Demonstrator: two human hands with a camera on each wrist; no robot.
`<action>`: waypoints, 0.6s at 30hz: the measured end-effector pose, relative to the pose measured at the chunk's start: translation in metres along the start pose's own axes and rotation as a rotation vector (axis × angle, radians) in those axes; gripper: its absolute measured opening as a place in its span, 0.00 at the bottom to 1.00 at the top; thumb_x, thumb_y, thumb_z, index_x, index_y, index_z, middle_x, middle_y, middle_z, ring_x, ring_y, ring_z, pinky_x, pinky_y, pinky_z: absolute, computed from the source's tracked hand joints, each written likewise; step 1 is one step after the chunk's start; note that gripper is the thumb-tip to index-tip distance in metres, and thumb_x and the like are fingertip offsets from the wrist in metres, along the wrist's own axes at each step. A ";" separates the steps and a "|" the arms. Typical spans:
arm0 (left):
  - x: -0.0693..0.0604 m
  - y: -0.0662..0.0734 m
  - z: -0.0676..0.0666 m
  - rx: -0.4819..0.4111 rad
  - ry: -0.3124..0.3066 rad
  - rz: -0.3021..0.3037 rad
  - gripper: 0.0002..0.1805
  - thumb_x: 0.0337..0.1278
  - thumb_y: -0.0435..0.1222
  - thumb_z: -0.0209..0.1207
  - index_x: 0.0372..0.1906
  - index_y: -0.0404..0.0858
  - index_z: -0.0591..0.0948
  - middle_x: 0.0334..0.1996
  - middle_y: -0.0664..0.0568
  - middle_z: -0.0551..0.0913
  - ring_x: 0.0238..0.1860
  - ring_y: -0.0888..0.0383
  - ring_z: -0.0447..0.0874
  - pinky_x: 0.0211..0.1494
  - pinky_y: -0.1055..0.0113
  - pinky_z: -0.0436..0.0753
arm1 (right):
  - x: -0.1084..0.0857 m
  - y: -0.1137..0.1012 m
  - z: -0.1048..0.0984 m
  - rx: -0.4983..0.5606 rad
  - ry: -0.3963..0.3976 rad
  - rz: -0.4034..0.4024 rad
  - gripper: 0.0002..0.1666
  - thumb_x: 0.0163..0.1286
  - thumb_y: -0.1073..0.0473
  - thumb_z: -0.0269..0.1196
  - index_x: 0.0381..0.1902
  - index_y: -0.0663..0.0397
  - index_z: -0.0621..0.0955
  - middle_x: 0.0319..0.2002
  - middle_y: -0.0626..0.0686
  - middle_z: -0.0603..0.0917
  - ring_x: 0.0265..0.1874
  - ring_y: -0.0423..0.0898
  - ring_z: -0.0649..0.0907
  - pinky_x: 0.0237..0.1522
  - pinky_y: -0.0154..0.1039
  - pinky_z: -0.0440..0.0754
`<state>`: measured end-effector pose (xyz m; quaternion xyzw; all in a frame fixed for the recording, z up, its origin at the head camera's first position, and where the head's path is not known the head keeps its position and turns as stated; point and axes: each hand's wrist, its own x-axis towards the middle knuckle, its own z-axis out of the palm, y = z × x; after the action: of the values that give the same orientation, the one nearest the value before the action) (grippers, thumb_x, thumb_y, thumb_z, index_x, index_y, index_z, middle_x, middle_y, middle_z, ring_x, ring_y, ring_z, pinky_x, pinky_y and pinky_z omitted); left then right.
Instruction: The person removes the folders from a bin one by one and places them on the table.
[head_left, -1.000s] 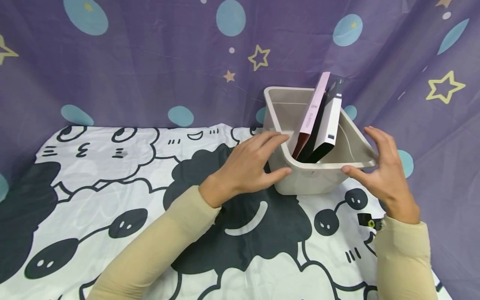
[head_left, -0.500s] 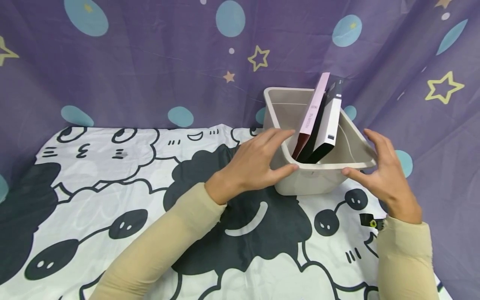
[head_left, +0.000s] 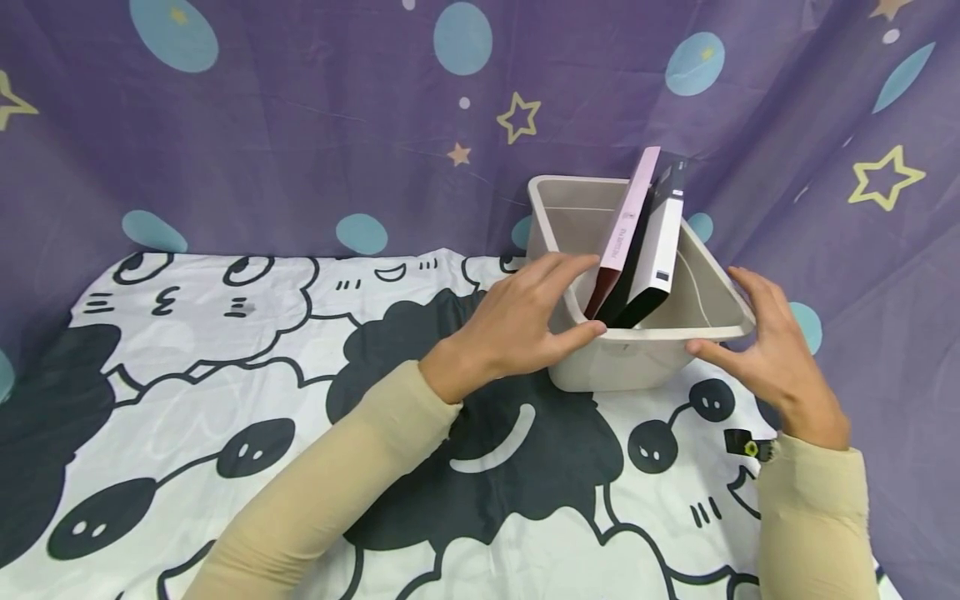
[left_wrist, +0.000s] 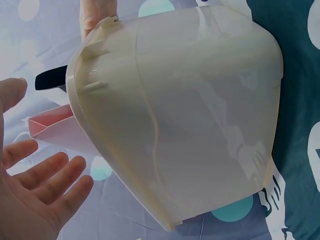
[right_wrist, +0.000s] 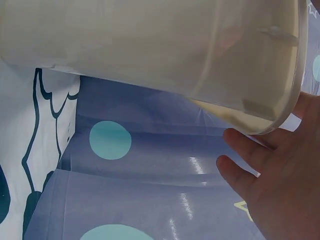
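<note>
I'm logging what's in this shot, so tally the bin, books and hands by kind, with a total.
Bin: 1
Pink book and black-and-white book: 2 books
Left hand and right hand: 2 hands
Total: 5

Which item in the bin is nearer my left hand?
The pink one: it leans on the left hand side of the black-and-white one, which sits closer to the right hand.

Both forearms (head_left: 322, 492) forward, left hand (head_left: 513, 321) and right hand (head_left: 782, 362) with thumbs (head_left: 581, 335) apart from loosely extended fingers (left_wrist: 74, 196).
</note>
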<state>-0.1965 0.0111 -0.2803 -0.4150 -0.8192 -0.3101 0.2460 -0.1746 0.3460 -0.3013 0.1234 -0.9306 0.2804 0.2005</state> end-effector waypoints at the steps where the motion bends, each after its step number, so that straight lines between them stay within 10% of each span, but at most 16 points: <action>1: 0.000 0.000 0.000 0.000 0.002 0.002 0.35 0.57 0.53 0.60 0.65 0.41 0.69 0.55 0.51 0.75 0.53 0.59 0.75 0.49 0.63 0.77 | 0.000 0.001 0.000 -0.002 -0.006 0.005 0.61 0.43 0.52 0.77 0.73 0.37 0.59 0.69 0.56 0.61 0.61 0.58 0.64 0.57 0.58 0.60; 18: 0.009 0.000 0.008 -0.030 0.027 0.041 0.32 0.59 0.52 0.60 0.65 0.42 0.70 0.52 0.52 0.75 0.47 0.61 0.75 0.46 0.67 0.77 | -0.001 0.011 -0.001 0.016 -0.041 0.059 0.56 0.52 0.51 0.71 0.75 0.42 0.55 0.67 0.63 0.61 0.62 0.61 0.63 0.61 0.61 0.58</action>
<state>-0.2023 0.0216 -0.2793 -0.4311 -0.8025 -0.3227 0.2570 -0.1775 0.3551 -0.3058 0.1033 -0.9354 0.2910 0.1721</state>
